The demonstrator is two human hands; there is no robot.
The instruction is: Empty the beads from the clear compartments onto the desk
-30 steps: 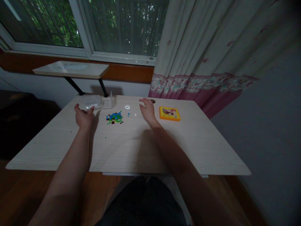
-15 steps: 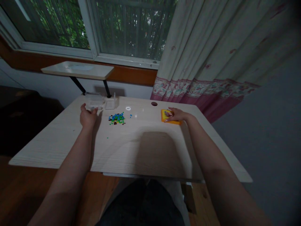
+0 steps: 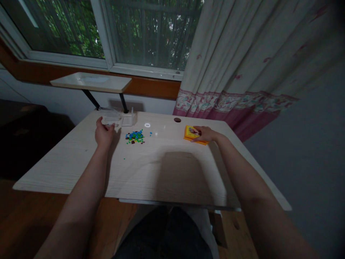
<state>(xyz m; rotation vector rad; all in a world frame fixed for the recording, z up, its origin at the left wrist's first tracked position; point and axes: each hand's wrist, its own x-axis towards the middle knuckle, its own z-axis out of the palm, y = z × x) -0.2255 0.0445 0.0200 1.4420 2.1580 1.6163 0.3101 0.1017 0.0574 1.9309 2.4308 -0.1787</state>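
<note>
My left hand rests at the far left of the pale wooden table, its fingers closed on a clear plastic box. A second clear box stands just right of it. A small heap of blue, green and dark beads lies between my hands. My right hand grips the right side of a flat yellow box with a picture on its lid; the box looks tilted up off the table on that side.
A round hole sits in the table near its far edge. A few stray beads lie nearer me. A white shelf on black legs stands behind the table under the window. A patterned curtain hangs at the right.
My right hand moved from the middle of the table to the yellow box and took hold of it, lifting one side. My left hand stayed on the clear box.
</note>
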